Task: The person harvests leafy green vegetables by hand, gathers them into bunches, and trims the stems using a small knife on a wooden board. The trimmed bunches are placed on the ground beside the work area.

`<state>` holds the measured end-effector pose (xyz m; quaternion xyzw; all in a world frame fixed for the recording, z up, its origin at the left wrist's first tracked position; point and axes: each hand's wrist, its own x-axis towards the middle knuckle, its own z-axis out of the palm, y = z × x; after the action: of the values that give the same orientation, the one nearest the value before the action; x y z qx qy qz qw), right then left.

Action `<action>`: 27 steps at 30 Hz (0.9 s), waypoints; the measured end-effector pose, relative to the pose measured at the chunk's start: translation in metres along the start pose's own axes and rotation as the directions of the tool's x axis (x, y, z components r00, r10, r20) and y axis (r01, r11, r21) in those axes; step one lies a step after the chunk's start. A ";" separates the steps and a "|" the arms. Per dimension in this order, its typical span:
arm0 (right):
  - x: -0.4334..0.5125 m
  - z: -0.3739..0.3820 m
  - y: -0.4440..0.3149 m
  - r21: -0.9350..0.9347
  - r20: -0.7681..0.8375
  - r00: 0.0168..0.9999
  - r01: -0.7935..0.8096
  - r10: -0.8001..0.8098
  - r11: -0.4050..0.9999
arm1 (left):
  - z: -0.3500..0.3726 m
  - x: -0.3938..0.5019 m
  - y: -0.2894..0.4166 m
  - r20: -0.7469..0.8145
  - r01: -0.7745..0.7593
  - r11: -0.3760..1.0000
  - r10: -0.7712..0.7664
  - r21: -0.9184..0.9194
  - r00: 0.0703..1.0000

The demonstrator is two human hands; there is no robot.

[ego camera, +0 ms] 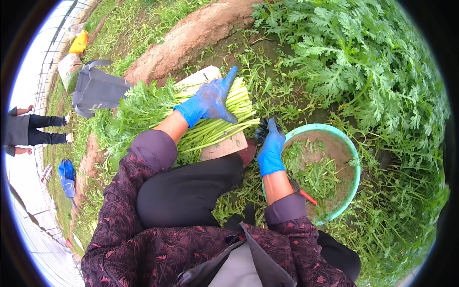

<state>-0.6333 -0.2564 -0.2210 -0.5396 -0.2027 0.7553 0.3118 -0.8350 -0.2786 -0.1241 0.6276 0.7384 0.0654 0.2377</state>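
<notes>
A thick bunch of leafy greens (233, 102), which look like crown daisy, lies across a pale board (231, 145). The pale cut stems point right and the leaves spread left. My left hand (213, 98), in a soiled blue glove, rests over the stems with thumb and fingers spread wide. Beside the stem ends is my right hand (271, 145), gloved in blue with dark fingertips. Its fingers are curled, and one longer stem reaches them; whether they pinch it is hidden. A green-rimmed tub (355, 168) stands just right of this hand, with leafy trimmings (319, 172) inside.
A red handle (308, 196) shows in the tub near my right forearm. Dense leafy plants (358, 61) grow at the right. A soil ridge (190, 36) curves behind the board. Left are a grey bag (102, 88), a blue object (66, 177) and another person (36, 129) standing.
</notes>
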 end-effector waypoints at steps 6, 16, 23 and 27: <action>-0.027 0.006 0.003 -0.289 0.266 0.958 -0.028 0.108 0.957 | -0.006 -0.014 -0.006 0.030 0.004 1.000 -0.004 -0.001 1.000; -0.055 0.041 -0.003 -0.206 0.193 0.975 -0.071 0.112 0.976 | -0.018 -0.025 -0.028 0.112 -0.038 0.999 0.039 -0.011 0.993; -0.061 0.068 -0.006 -0.010 0.203 0.976 -0.079 0.079 0.997 | -0.030 -0.031 -0.038 0.197 0.013 0.997 0.003 -0.080 0.980; -0.064 0.073 0.010 0.092 0.214 0.976 -0.065 0.044 0.994 | -0.032 -0.035 -0.042 0.171 -0.006 0.998 0.015 -0.058 0.985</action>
<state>-0.6901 -0.3056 -0.1584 -0.4456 -0.1826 0.8257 0.2937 -0.8833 -0.3144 -0.1029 0.6277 0.7098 0.0338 0.3178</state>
